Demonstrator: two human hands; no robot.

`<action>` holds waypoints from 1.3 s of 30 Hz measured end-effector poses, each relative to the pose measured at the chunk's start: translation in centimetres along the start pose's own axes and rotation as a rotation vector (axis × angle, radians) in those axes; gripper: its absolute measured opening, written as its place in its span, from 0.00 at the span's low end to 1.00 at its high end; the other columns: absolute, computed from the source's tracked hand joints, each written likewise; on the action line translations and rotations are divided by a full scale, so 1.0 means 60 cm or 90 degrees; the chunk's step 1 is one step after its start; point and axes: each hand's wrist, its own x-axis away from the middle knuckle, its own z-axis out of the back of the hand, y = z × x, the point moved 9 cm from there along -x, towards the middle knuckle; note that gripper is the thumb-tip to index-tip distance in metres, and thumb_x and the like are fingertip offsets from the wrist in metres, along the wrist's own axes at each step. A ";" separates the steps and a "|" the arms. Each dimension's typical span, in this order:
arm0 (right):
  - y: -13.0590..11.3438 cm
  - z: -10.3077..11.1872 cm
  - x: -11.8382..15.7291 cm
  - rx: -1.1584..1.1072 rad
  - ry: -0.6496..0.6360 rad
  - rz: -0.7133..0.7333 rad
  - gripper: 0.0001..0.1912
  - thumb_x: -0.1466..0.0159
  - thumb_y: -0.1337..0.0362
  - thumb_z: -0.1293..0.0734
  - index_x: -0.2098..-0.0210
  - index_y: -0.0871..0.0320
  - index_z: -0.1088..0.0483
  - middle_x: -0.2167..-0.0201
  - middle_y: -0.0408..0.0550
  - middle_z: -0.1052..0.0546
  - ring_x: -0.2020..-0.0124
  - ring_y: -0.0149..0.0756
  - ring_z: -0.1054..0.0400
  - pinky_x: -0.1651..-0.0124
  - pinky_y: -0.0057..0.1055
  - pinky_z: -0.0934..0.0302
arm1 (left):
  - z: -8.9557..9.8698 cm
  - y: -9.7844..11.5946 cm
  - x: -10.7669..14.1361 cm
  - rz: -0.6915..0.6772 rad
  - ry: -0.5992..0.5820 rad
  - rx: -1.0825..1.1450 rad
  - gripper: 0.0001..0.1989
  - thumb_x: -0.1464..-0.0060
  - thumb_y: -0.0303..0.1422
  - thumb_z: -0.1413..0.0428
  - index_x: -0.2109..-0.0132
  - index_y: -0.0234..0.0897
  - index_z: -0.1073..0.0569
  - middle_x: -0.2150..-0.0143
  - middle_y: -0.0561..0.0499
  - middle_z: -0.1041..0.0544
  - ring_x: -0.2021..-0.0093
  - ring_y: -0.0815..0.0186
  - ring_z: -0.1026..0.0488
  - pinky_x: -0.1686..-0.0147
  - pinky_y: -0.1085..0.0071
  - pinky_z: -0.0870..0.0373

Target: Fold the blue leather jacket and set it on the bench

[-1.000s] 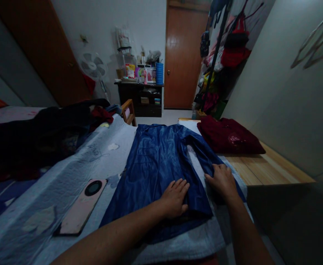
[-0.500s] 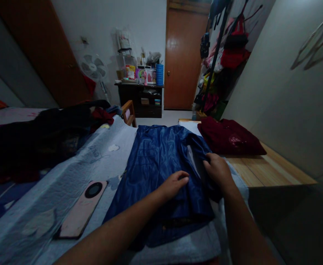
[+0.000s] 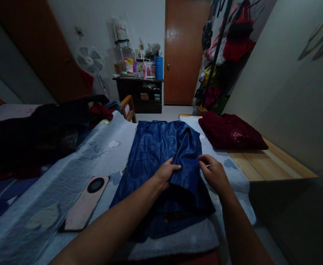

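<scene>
A blue leather-like jacket [image 3: 150, 158] lies on the pale bedding in front of me, its right sleeve [image 3: 187, 162] folded inward over the body. My left hand [image 3: 167, 172] is on the jacket's middle, with the sleeve's edge pinched between thumb and fingers. At the jacket's right edge, my right hand [image 3: 211, 171] has its fingers curled together against the blue fabric; whether it grips the fabric is hard to make out.
A pink phone [image 3: 85, 204] lies left of the jacket. Folded dark red clothing [image 3: 233, 131] rests at the right, partly over a wooden board [image 3: 274, 162]. Dark clothes [image 3: 56, 129] are heaped at the left. Further back stand a fan [image 3: 89, 60] and a dark cabinet [image 3: 139, 96].
The right sleeve has come over from the right side onto the jacket's body. My left hand has closed on its edge and moved slightly left; my right hand has shifted slightly left.
</scene>
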 end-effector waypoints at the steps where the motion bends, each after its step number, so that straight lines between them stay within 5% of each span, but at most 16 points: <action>1: 0.010 0.008 0.009 0.063 0.014 -0.013 0.12 0.37 0.63 0.42 0.61 0.58 0.28 0.63 0.51 0.22 0.61 0.38 0.29 0.57 0.32 0.38 | 0.005 0.009 0.000 -0.004 0.006 0.001 0.30 0.57 0.20 0.42 0.45 0.37 0.33 0.62 0.48 0.20 0.67 0.62 0.21 0.62 0.63 0.24; 9: 0.041 -0.046 0.092 0.387 -0.156 -0.087 0.16 0.35 0.54 0.38 0.54 0.58 0.33 0.60 0.53 0.26 0.60 0.42 0.29 0.64 0.31 0.43 | 0.007 0.094 0.012 -0.048 -0.005 0.009 0.29 0.56 0.21 0.40 0.45 0.38 0.32 0.62 0.50 0.20 0.70 0.64 0.21 0.66 0.67 0.22; 15: 0.001 -0.080 0.120 0.392 -0.137 -0.022 0.24 0.41 0.50 0.32 0.51 0.58 0.37 0.56 0.55 0.30 0.53 0.47 0.32 0.56 0.34 0.39 | 0.015 0.141 0.022 -0.081 0.003 0.032 0.28 0.55 0.21 0.39 0.45 0.38 0.33 0.65 0.52 0.21 0.70 0.64 0.21 0.66 0.66 0.21; 20: 0.015 -0.101 0.130 0.349 -0.146 -0.014 0.28 0.41 0.61 0.33 0.43 0.58 0.42 0.50 0.58 0.31 0.50 0.47 0.33 0.52 0.35 0.38 | 0.050 0.177 0.036 -0.111 0.063 0.057 0.30 0.53 0.21 0.40 0.42 0.40 0.35 0.63 0.52 0.20 0.69 0.64 0.21 0.64 0.65 0.21; 24: 0.034 -0.096 0.122 0.239 -0.125 -0.009 0.30 0.43 0.71 0.38 0.41 0.65 0.44 0.46 0.60 0.31 0.44 0.44 0.35 0.43 0.33 0.42 | 0.082 0.202 0.049 -0.133 0.110 0.060 0.30 0.52 0.20 0.41 0.42 0.38 0.35 0.64 0.51 0.20 0.72 0.65 0.22 0.66 0.66 0.21; 30: 0.057 -0.071 0.110 0.208 -0.138 -0.071 0.26 0.45 0.77 0.43 0.47 0.62 0.34 0.53 0.55 0.23 0.51 0.40 0.29 0.47 0.30 0.41 | 0.107 0.235 0.065 -0.164 0.112 0.037 0.25 0.50 0.20 0.43 0.44 0.33 0.32 0.65 0.49 0.19 0.74 0.65 0.22 0.69 0.69 0.22; 35: 0.053 -0.062 0.114 0.255 -0.139 -0.096 0.24 0.40 0.74 0.44 0.45 0.61 0.35 0.54 0.55 0.22 0.54 0.41 0.28 0.52 0.30 0.41 | 0.124 0.255 0.082 -0.175 0.081 -0.011 0.19 0.51 0.20 0.45 0.50 0.28 0.28 0.66 0.45 0.19 0.74 0.65 0.22 0.72 0.72 0.22; 39: 0.042 -0.062 0.123 0.319 -0.123 -0.109 0.14 0.34 0.62 0.41 0.51 0.60 0.34 0.57 0.55 0.23 0.57 0.43 0.28 0.59 0.32 0.42 | 0.164 0.244 0.083 -0.122 0.050 -0.102 0.16 0.53 0.20 0.44 0.54 0.28 0.25 0.67 0.43 0.19 0.74 0.63 0.21 0.74 0.71 0.23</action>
